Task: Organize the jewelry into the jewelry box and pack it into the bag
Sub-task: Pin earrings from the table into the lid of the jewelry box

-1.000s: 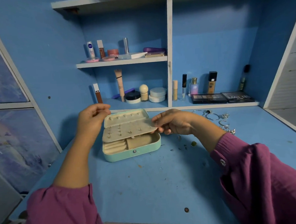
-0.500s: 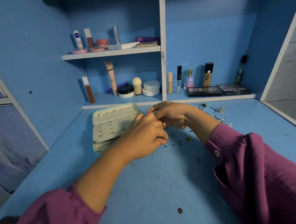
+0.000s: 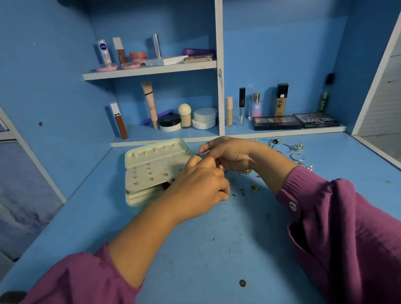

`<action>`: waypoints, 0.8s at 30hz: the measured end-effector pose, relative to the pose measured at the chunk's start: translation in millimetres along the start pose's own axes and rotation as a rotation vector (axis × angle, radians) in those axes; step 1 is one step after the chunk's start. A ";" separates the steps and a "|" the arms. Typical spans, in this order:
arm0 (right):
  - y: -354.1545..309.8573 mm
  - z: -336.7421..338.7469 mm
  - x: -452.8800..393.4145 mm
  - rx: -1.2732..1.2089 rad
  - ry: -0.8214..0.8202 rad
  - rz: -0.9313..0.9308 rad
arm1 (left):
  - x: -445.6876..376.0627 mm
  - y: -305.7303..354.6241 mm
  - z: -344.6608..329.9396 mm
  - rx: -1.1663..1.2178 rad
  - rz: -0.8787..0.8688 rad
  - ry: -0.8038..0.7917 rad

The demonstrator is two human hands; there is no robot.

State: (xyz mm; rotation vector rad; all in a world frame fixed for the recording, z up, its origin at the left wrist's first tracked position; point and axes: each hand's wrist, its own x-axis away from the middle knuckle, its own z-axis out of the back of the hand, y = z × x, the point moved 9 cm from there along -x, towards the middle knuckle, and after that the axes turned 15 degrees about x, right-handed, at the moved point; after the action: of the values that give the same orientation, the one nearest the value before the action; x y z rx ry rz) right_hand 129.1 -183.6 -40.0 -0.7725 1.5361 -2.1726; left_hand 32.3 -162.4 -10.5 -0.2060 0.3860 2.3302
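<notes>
Both hands [image 3: 210,174] meet, fingers curled over something tiny that could slip beside the open jewelry box [image 3: 149,175] and scatter

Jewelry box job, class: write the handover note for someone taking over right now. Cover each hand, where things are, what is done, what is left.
Left hand and right hand meet just right of the open jewelry box, fingers curled together; whether they pinch a small piece cannot be told.
Box sits mid-desk, studs already on its insert.
Silver rings and hoops lie at the desk's back right; small pieces are scattered by the hands.
Left: load the remaining jewelry, close the box, pack it. No bag in view.
</notes>
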 end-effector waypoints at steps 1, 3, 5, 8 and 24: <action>0.1 0.2 -0.4 0.001 -0.001 0.002 | 0.5 0.8 0.0 -0.007 -0.007 0.009; 0.1 0.2 -1.2 -0.001 -0.007 0.009 | 1.4 3.3 1.0 -0.022 -0.024 0.028; -0.6 -1.9 -1.0 -0.002 -0.034 0.020 | 2.2 1.6 7.2 0.003 -0.018 0.064; -3.8 -6.6 1.4 0.034 -0.067 0.037 | 5.5 -7.8 39.5 0.176 0.041 0.258; -0.9 -3.8 2.5 -0.049 -0.034 -0.025 | 17.5 -81.4 56.7 0.419 0.559 0.357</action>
State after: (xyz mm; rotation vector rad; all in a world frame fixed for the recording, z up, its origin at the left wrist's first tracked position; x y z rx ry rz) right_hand 124.8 -182.0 -39.6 -0.8450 1.5762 -2.1353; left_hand 75.8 -77.1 21.0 -0.3419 1.2277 2.6739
